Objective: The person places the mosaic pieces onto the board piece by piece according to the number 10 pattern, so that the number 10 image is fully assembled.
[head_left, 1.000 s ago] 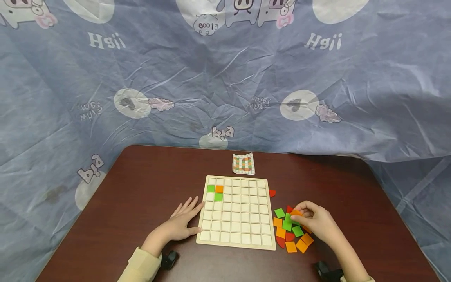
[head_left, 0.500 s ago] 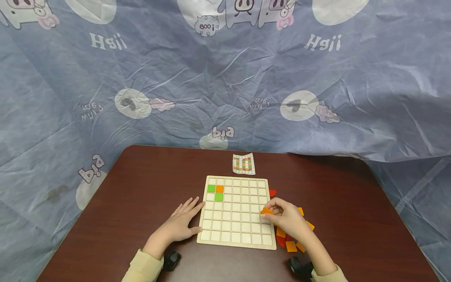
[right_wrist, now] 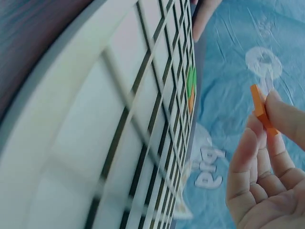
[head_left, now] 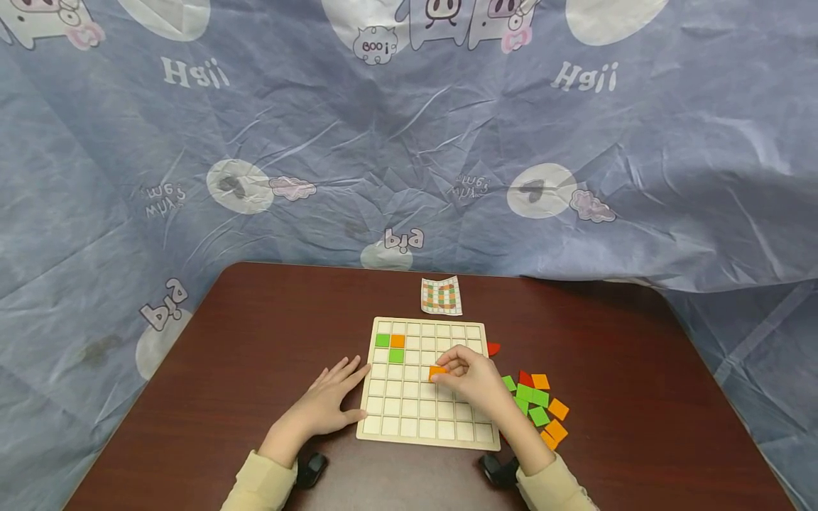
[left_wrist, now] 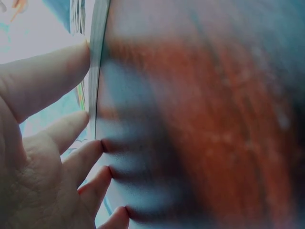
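My right hand [head_left: 469, 376] pinches an orange square tile [right_wrist: 262, 112] between thumb and fingers. In the head view it is over the middle right of the pale wooden grid board [head_left: 412, 429]; the right wrist view shows the tile raised off the board. At the board's left edge my left hand [head_left: 322, 404] lies with fingers spread, the thumb and a fingertip at the rim, as the left wrist view also shows. Near the board's upper left corner sit a green tile [head_left: 382, 341], an orange tile [head_left: 397, 341] and another green tile [head_left: 396, 355] in its cells.
Right of the board lies a loose pile of green tiles [head_left: 540, 416], orange tiles [head_left: 559, 409] and red pieces [head_left: 525, 378], partly behind my right forearm. One red piece [head_left: 493, 348] lies by the board's upper right edge. A pattern card [head_left: 441, 297] rests behind the board on the brown table [head_left: 287, 305].
My right hand has carried the orange tile from the pile leftward, across the board's right edge to over its cells. The left hand has stayed at the left edge.
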Tool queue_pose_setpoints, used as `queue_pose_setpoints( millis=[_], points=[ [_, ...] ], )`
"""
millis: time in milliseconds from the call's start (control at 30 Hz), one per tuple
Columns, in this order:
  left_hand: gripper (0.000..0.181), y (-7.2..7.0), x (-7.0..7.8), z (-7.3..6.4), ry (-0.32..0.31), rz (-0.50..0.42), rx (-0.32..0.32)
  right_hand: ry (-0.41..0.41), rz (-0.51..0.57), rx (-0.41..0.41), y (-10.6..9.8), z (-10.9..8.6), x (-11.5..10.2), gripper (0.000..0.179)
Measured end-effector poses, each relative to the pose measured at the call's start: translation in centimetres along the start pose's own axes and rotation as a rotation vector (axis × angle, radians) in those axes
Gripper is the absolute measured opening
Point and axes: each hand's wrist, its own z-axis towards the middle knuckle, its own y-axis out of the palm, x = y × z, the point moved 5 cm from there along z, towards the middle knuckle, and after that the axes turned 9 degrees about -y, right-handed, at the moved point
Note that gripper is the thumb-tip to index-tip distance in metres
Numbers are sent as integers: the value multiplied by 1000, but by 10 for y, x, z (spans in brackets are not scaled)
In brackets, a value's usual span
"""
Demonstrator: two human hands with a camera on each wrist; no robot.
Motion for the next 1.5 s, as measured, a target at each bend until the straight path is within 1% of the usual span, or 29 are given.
queue_pose_setpoints(
  millis=[67,167,367,600,767,900,1067,1167,1300,1400,1500],
  points=[
    [76,0,0,1,2,5,-1,-10,11,-15,8,5,-4,21],
    [76,1,0,2,4,4,-2,-23,0,-38,18,12,-10,19],
    [76,2,-1,4,-1,-9,-1,-42,-35,-65,31,23,-15,17],
    [77,3,-2,4,-9,-40,-5,-59,-121,-125,44,34,-17,13],
    [78,5,-4,4,0,-61,-19,-98,-198,-165,54,41,-21,11],
    [78,6,-6,4,6,-71,-22,-119,-254,-191,61,44,-20,10],
    [79,6,-6,4,9,-78,-19,-152,-315,-196,66,47,-18,9],
    [79,6,-6,4,6,-80,-19,-170,-344,-185,68,48,-18,9],
    [79,6,-6,3,7,-76,-21,-198,-409,-169,70,47,-19,10],
    [78,7,-7,3,9,-71,-24,-187,-422,-171,71,46,-19,11],
    [78,7,-7,3,6,-70,-27,-158,-396,-183,71,45,-19,8]
  ],
)
